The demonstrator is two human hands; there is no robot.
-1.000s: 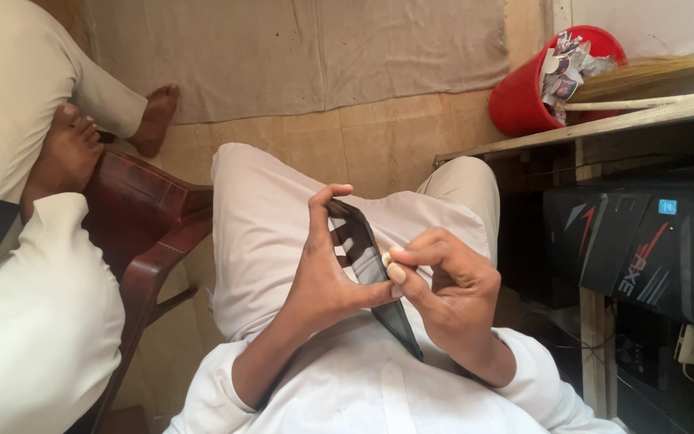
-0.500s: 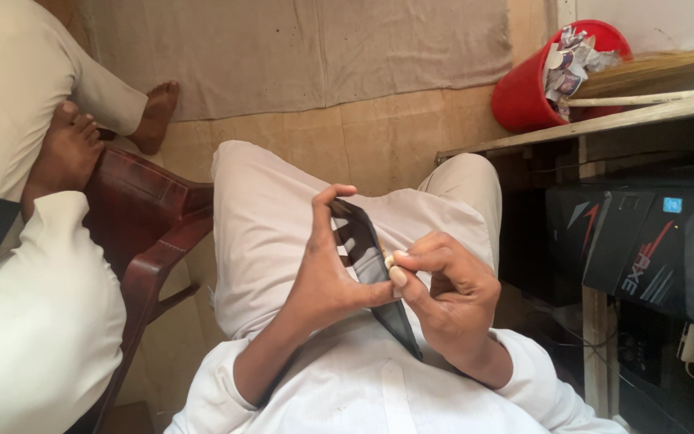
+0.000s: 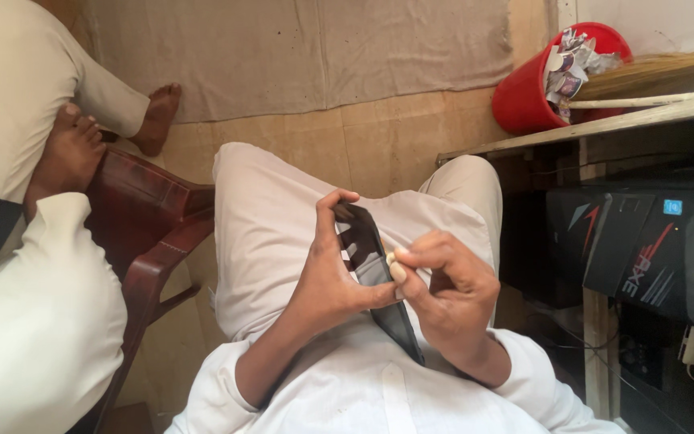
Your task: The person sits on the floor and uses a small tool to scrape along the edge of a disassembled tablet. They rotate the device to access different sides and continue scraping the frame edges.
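I sit with my lap in white cloth. My left hand (image 3: pixel 327 277) wraps around a dark flat phone-like device (image 3: pixel 375 265), fingers curled over its top end and thumb across its face. My right hand (image 3: pixel 447 289) rests against the device's right edge, thumb and forefinger pinching a small pale piece (image 3: pixel 391 259) at its side. The device's lower end (image 3: pixel 403 329) points toward my chest.
Another person in pale clothes sits on a dark red plastic chair (image 3: pixel 150 233) at my left, bare feet (image 3: pixel 70 149) up. A red bin (image 3: pixel 536 88) full of scraps stands far right beside a wooden desk (image 3: pixel 604 124). A black computer case (image 3: pixel 644 249) sits under it.
My right thumb and forefinger have shifted slightly against the device's edge; both hands otherwise stay in place.
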